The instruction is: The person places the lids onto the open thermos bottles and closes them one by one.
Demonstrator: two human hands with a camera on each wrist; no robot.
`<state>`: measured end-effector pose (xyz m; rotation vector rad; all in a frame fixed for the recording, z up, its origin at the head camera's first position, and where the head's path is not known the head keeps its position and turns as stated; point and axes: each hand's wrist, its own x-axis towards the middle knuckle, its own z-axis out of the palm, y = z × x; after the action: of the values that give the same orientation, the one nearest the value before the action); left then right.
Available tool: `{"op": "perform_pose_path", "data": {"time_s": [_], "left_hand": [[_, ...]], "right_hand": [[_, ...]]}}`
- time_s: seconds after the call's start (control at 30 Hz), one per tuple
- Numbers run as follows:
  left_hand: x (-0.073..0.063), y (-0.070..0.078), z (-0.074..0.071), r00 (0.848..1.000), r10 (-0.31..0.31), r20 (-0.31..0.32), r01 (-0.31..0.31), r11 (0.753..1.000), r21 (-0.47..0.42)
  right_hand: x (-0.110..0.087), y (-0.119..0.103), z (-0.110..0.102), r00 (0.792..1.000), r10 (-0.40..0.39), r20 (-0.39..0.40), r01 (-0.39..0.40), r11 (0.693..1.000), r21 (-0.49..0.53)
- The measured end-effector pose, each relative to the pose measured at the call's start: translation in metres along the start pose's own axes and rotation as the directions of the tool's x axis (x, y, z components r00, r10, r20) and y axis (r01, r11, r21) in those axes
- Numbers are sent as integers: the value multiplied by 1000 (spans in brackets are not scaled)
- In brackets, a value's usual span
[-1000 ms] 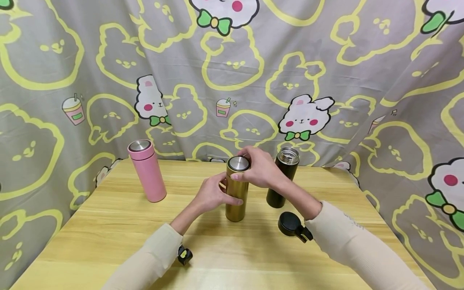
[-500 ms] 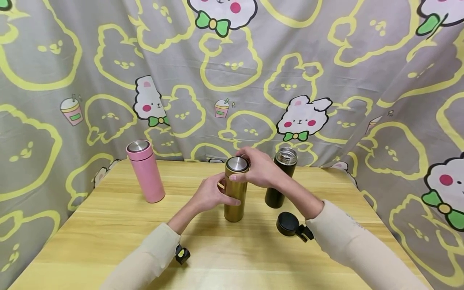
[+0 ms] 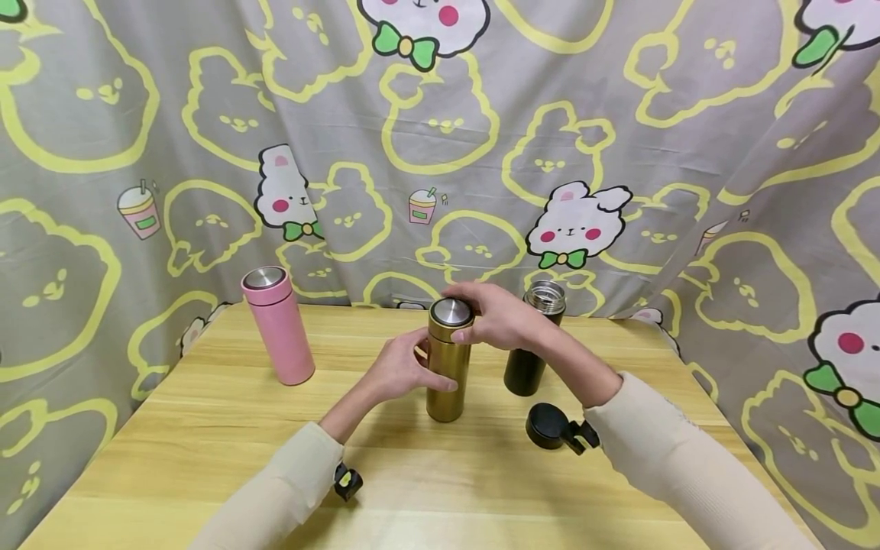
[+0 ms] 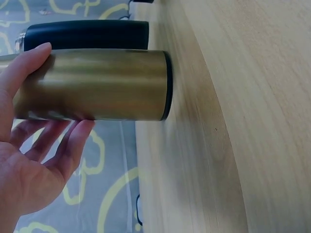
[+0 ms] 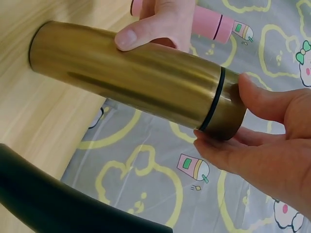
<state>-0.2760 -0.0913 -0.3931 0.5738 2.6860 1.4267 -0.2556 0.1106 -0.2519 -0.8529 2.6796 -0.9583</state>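
Observation:
A gold thermos flask [image 3: 445, 401] stands upright near the middle of the table. My left hand [image 3: 402, 370] grips its body, thumb on the near side and fingers behind, as the left wrist view also shows. My right hand [image 3: 505, 321] holds the flask's steel-topped lid [image 3: 451, 312] between thumb and fingers. In the right wrist view a dark ring separates the gold lid [image 5: 226, 114] from the body. Behind my right forearm a black flask [image 3: 525, 373] stands uncapped, its steel threaded neck bare. A black cap [image 3: 546, 425] lies on the table in front of it.
A pink flask [image 3: 282, 336] with its lid on stands at the left of the wooden table [image 3: 412, 489]. A patterned curtain [image 3: 357, 114] hangs behind the table's far edge and along its sides. Black camera mounts [image 3: 347, 483] sit at both wrists.
My right hand has turned slightly about the gold flask's lid: its thumb has shifted right, and the wrist and forearm have swung a little rightward. My left hand keeps its grip; the flasks stay put.

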Motion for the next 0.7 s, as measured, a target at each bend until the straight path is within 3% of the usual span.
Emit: {"op": "perform_pose_path", "data": {"time_s": [0.33,0.7], "left_hand": [[-1,2,1,1000,-8,-6,8,1000,-9],[-2,3,8,998,-12,-64,12,1000,-4]], "right_hand": [[-2,5,7,996,-21,-91,12,995,-99],[-4,4,12,988,-17,-154,-4,991,-137]]}}
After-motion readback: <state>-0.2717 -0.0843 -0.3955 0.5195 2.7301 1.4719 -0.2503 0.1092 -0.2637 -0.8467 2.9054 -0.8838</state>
